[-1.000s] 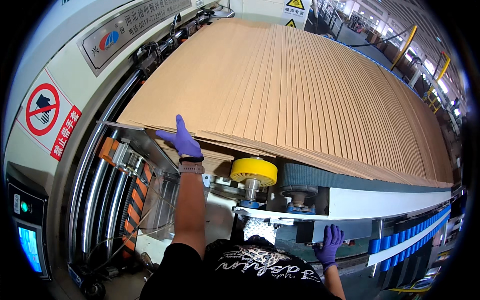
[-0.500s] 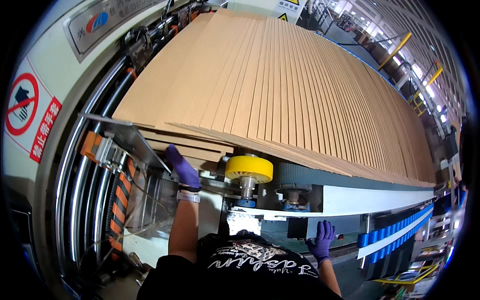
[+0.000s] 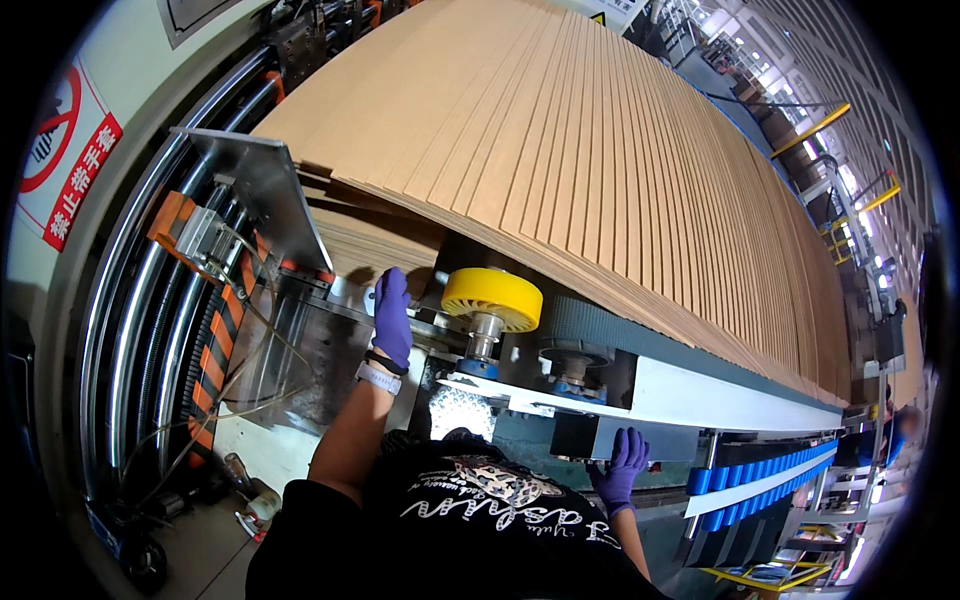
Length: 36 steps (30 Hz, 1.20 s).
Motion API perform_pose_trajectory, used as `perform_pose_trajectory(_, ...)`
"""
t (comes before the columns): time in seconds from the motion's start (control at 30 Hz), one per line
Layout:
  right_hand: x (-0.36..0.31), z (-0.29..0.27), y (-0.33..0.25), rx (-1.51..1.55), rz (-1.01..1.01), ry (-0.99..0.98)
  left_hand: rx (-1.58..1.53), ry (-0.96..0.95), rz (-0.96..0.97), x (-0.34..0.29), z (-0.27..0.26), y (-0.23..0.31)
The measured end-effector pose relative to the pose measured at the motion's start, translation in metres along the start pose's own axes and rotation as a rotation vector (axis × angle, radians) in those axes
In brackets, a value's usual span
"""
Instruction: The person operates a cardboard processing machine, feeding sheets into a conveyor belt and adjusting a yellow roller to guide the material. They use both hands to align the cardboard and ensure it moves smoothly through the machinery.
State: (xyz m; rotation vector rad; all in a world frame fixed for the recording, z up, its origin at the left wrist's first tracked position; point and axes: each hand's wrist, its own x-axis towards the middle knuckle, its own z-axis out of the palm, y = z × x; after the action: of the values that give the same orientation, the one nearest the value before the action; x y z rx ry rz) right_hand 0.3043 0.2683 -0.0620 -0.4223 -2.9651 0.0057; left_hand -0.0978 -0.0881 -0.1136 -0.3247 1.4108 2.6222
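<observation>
My left hand [image 3: 392, 322], in a purple glove, is beside the metal rail at the front of the machine, left of the yellow wheel [image 3: 492, 299]. Its fingers are stretched upward, with nothing visible in them. Just beyond it, brown cardboard sheets [image 3: 385, 240] lie under the overhang of a wide fanned row of overlapping cardboard sheets [image 3: 560, 150]. My right hand [image 3: 621, 468], also gloved in purple, is at the edge of a dark grey box [image 3: 580, 438] below the white side rail. Its fingers are spread and hold nothing visible.
An upright metal plate [image 3: 265, 190] stands left of the sheets, by shiny rollers [image 3: 125, 330] and an orange-and-black striped strip [image 3: 222, 365]. A grey ribbed belt [image 3: 590, 325] runs under the row. Blue rollers [image 3: 760, 480] line the right side. Another person [image 3: 900, 430] is far right.
My left hand has drawn back from the lower sheets near the metal plate toward the yellow wheel. The view has shifted. My right hand stays by the dark grey box.
</observation>
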Motion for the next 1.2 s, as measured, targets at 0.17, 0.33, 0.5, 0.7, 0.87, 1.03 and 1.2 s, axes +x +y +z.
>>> perform_pose_trajectory(0.17, 0.001, -0.001, -0.001, 0.006, 0.009, 0.019, -0.184, 0.091, -0.262, 0.012, -0.012, -0.018)
perform_pose_trajectory(0.33, 0.001, -0.002, -0.002, 0.027, 0.000, 0.037, -0.134, 0.109, -0.220, 0.015, -0.003, -0.020)
perform_pose_trajectory(0.5, -0.002, -0.003, -0.004, 0.019, 0.015, 0.043, -0.104, -0.075, 0.152, 0.006, 0.049, 0.026)
perform_pose_trajectory(0.7, -0.002, -0.001, -0.002, 0.042, 0.038, 0.027, -0.162, -0.101, 0.261, 0.045, 0.081, 0.065)
perform_pose_trajectory(0.87, 0.001, 0.003, -0.003, 0.032, 0.018, 0.063, 0.228, -0.226, 0.384, 0.088, 0.039, 0.057)
perform_pose_trajectory(1.03, -0.005, 0.004, -0.001, 0.061, 0.048, 0.081, 0.520, -0.005, 0.339, 0.072, 0.082, 0.066)
perform_pose_trajectory(1.2, 0.001, -0.003, -0.008, 0.102, 0.055, 0.078, -0.036, -0.209, 0.326, 0.104, 0.047, 0.067)
